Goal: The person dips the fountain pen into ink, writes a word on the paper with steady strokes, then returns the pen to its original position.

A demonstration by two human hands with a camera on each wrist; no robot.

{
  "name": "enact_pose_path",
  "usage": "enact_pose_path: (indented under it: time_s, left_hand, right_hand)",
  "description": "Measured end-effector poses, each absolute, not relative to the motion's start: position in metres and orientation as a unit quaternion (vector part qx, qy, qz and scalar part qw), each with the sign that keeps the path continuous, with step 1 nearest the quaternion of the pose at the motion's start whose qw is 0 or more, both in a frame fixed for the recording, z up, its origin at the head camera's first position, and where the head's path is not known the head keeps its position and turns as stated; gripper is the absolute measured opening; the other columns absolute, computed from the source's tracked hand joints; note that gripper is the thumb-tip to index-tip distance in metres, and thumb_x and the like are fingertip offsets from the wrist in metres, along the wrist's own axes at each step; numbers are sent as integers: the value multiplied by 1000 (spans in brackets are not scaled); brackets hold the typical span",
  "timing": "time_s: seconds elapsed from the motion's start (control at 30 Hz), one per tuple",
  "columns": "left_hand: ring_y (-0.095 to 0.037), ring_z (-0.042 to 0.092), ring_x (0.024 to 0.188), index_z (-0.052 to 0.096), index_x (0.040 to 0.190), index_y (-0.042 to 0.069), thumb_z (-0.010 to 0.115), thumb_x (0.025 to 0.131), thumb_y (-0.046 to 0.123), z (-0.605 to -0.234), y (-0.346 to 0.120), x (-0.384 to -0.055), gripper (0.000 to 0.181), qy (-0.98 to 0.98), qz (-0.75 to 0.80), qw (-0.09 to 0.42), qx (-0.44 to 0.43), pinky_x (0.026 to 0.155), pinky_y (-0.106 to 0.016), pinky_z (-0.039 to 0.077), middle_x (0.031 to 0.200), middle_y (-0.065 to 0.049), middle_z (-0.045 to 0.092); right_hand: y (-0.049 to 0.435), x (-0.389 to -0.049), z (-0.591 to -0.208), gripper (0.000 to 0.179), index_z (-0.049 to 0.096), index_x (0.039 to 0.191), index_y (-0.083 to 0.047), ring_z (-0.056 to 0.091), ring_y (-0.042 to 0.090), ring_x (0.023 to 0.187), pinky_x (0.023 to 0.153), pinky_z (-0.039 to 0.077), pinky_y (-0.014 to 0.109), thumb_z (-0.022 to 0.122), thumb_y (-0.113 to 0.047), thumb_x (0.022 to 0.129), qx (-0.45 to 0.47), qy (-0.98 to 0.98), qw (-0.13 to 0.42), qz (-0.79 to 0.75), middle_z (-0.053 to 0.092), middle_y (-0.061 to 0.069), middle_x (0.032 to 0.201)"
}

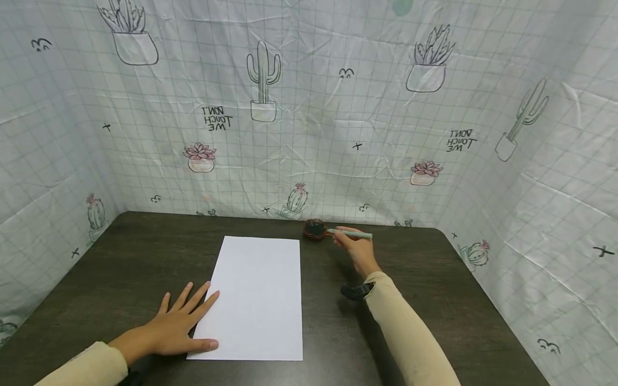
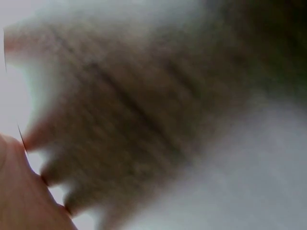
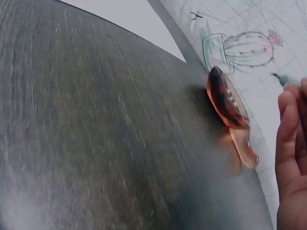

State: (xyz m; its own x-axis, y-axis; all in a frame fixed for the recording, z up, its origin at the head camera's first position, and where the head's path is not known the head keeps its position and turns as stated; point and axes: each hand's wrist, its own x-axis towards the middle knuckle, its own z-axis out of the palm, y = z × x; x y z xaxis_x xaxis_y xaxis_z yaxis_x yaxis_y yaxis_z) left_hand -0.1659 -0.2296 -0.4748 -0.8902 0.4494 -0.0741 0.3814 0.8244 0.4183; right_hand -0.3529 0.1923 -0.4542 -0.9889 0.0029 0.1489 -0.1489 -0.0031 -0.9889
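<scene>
A white sheet of paper point(image 1: 260, 300) lies on the dark table. My left hand point(image 1: 181, 324) rests flat on the sheet's left edge, fingers spread, the thumb near its lower corner. The left wrist view shows this hand point(image 2: 24, 187) only in part, and blurred. Over the table's far side, my right hand point(image 1: 356, 251) pinches a light green pen point(image 1: 359, 234), its tip towards a small amber, spoon-shaped dish point(image 1: 315, 229). In the right wrist view the pen's dark pointed tip point(image 3: 276, 75) is above the dish point(image 3: 225, 98), apart from it. Dark stuff fills the dish's bowl.
The dark wooden table point(image 1: 145, 252) is enclosed at the back and sides by a pale cloth point(image 1: 309, 134) printed with cacti and a grid. The dish stands close to the back cloth, beyond the paper's far right corner.
</scene>
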Motion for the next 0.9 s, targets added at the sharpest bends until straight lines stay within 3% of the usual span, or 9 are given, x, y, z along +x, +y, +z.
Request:
enact_pose_path:
  time_s: [0.13, 0.27, 0.5, 0.9]
  left_hand:
    - [-53, 0, 141, 20, 154, 27, 58, 79, 71, -481, -232, -168, 95, 952, 202, 76, 219, 95, -80, -9, 162, -9, 4]
    - [-50, 0, 142, 20, 154, 27, 56, 77, 75, -484, -232, -169, 98, 957, 189, 76, 207, 97, -78, -6, 162, -9, 6]
    - [-48, 1, 143, 20, 154, 27, 55, 76, 77, -486, -232, -171, 98, 961, 176, 80, 198, 99, -77, -4, 162, -8, 7]
    - [-46, -1, 144, 17, 154, 29, 54, 77, 76, -488, -233, -173, 98, 961, 173, 87, 198, 100, -76, -7, 162, -6, 4]
  right_hand:
    - [184, -355, -450, 37, 65, 114, 10, 72, 25, 85, 80, 56, 36, 74, -11, 85, 43, -715, 72, 694, 74, 11, 91]
    - [176, -358, -446, 33, 66, 111, 11, 72, 14, 75, 72, 57, 26, 73, -8, 85, 30, -728, 87, 680, 73, 14, 91]
    - [163, -370, -446, 21, 73, 102, 3, 69, 9, 66, 74, 58, 36, 74, -8, 83, -4, -764, 111, 635, 74, 12, 84]
    - [146, -380, -452, 22, 74, 102, -2, 68, 12, 66, 65, 55, 27, 75, -14, 84, -29, -826, 119, 551, 73, 11, 80]
